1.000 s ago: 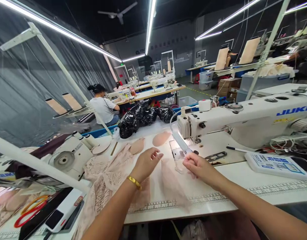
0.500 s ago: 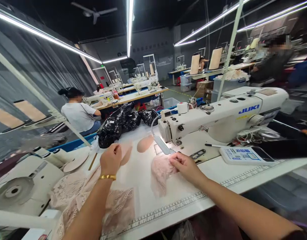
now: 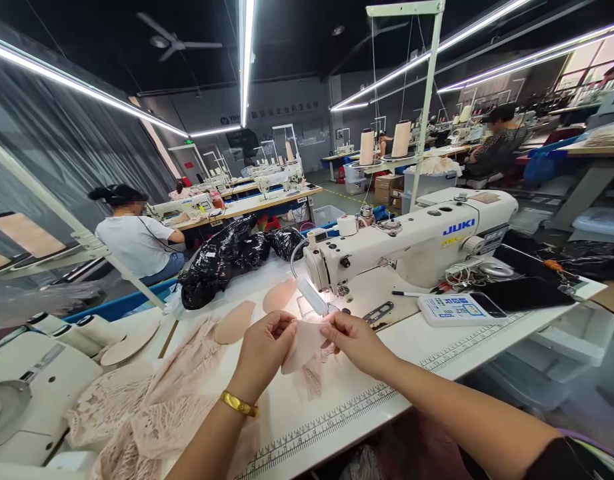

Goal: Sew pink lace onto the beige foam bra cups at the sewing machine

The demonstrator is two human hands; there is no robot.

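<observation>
While pinched at opposite edges between left hand (image 3: pixel 263 348) and right hand (image 3: pixel 354 339), near the sewing machine (image 3: pixel 411 243), looked light, soft, limp: pink fabric piece (image 3: pixel 301 344).

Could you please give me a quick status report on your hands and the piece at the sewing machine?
Left hand and right hand pinch one pink pad between them. Lace hangs under it. Sewing machine just beyond, nothing between.

Long ceiling tube lights (image 3: pixel 244 60) blaze overhead, streaking white against a dark ceiling. A small lamp (image 3: pixel 311 297) throws glare on the near table (image 3: pixel 437 353). Wide-angle distortion bends the edges; the far left corner is blurred.
</observation>
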